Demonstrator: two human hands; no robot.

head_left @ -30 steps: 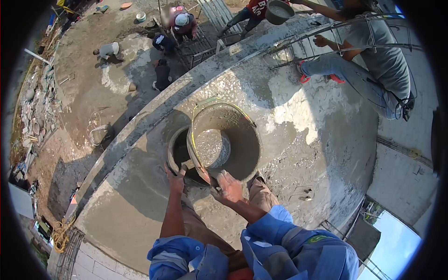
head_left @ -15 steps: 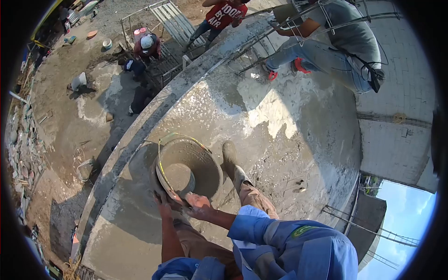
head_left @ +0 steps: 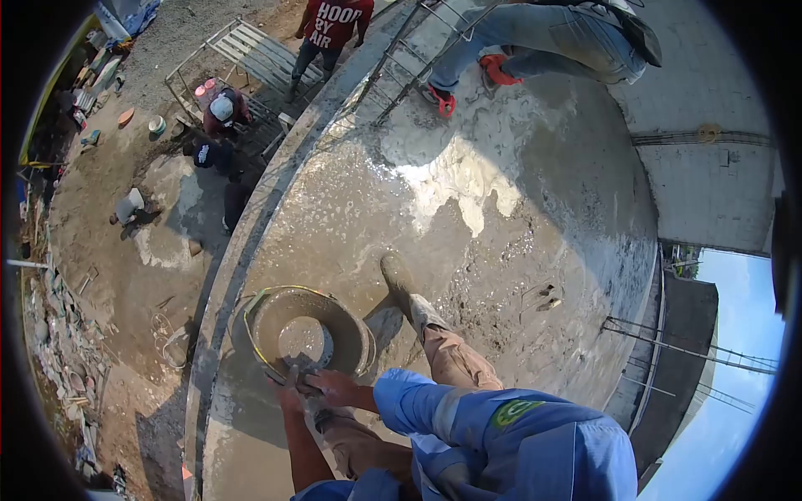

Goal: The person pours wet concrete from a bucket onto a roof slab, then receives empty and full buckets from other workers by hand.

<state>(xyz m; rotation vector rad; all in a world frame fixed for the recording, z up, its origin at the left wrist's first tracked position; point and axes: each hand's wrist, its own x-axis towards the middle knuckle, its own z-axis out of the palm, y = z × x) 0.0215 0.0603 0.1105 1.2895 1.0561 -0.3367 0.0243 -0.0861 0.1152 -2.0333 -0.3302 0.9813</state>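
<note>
A mud-coated bucket [head_left: 347, 330] stands tilted by my legs, its opening facing me, with grey wet residue inside. Its thin yellowish handle [head_left: 256, 341] lies along the left side of the rim. My left hand [head_left: 289, 392] is closed at the near edge of the bucket, by the handle. Close beside it, my right hand [head_left: 332, 387] has its fingers curled over the same near rim. The exact grip of the fingertips is partly hidden. Beneath is a wet concrete slab [head_left: 468, 301], where my muddy boot [head_left: 398, 280] stands right of the bucket.
A raised concrete edge [head_left: 219, 309] runs along the left, with lower ground beyond it. A person in jeans and red-strapped footwear [head_left: 493, 68] is beside a rebar frame [head_left: 409, 58]. Several people are below, near a slatted platform [head_left: 255, 54]. Rebar [head_left: 685, 344] juts out at right.
The bucket has shifted left, nearer the concrete edge, and its handle has swung lower. My hands have come closer together at its near rim. My view has turned slightly.
</note>
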